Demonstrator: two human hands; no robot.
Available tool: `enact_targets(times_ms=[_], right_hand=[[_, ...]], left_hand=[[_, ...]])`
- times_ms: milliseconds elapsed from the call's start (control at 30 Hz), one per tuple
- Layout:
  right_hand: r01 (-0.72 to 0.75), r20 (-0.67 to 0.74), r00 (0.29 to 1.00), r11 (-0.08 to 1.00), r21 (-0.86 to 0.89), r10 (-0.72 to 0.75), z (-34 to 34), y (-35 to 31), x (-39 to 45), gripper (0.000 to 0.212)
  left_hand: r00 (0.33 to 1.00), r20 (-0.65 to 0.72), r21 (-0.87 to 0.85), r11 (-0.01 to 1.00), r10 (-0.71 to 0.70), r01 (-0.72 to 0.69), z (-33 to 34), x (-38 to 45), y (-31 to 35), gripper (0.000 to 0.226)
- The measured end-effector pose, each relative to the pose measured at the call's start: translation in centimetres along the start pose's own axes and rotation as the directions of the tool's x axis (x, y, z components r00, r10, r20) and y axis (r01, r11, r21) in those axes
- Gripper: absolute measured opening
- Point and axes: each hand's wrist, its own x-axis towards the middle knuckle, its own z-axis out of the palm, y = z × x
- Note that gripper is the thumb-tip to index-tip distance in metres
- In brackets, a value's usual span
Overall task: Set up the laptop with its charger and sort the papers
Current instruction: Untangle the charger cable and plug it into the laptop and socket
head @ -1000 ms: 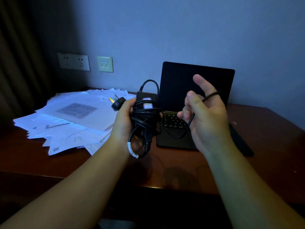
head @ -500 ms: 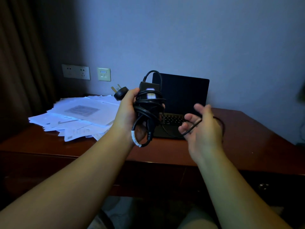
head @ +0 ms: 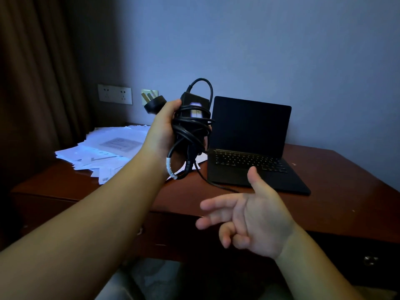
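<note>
My left hand point(head: 164, 131) grips a black charger brick point(head: 193, 109) wrapped in its own black cable, held up above the desk's left half. The wall plug point(head: 154, 103) sticks out past my thumb. A loose strand of cable point(head: 213, 184) hangs from the bundle down to the desk and runs toward my right hand point(head: 253, 217), which is palm up, fingers spread, below the desk's front edge. The black laptop point(head: 251, 144) stands open with a dark screen on the desk. A messy pile of white papers point(head: 108, 148) lies to its left.
A double wall socket point(head: 114, 94) and a switch plate point(head: 149, 93) sit on the wall behind the papers. A brown curtain point(head: 32, 83) hangs at the left. The dark wooden desk point(head: 337, 191) has a drawer knob point(head: 370, 259) at lower right.
The view has pulled back from the desk. My right hand dropped down and opened, letting go of the cable loop it hooked. My left hand raised the charger bundle higher.
</note>
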Motion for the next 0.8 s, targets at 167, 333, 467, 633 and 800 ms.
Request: enact_targets(times_ms=[167,333,467,633,800], right_hand=[[0.17,0.28,0.933,0.963,0.211,-0.226,-1.0,-1.0,1.3,0.098],[0.411,-0.058,0.909,0.865,0.288,-0.412,-3.0,-2.6,3.5,0.081],[0.518,-0.282,0.844,0.831,0.202,-0.457,-4.5,-4.0,5.8,0.069],[0.43,-0.31,0.86,0.903,0.011,-0.406,-6.2,-6.0,9.8,0.066],[0.371,-0.37,0.833,0.912,-0.176,-0.41,-9.0,-7.6,13.6,0.053]], left_hand=[[0.999,-0.04,-0.004,1.0,0.008,-0.009,-1.2,2.3,-0.3,0.05],[0.998,0.012,-0.002,0.998,-0.066,0.066,-2.9,4.4,-1.5,0.039],[0.989,0.073,0.013,0.991,-0.13,0.13,-4.0,6.2,-2.7,0.043],[0.972,0.104,0.052,0.977,-0.21,0.206,-4.8,8.7,-4.2,0.041],[0.959,0.116,0.07,0.965,-0.258,0.252,-5.2,10.8,-5.2,0.044]])
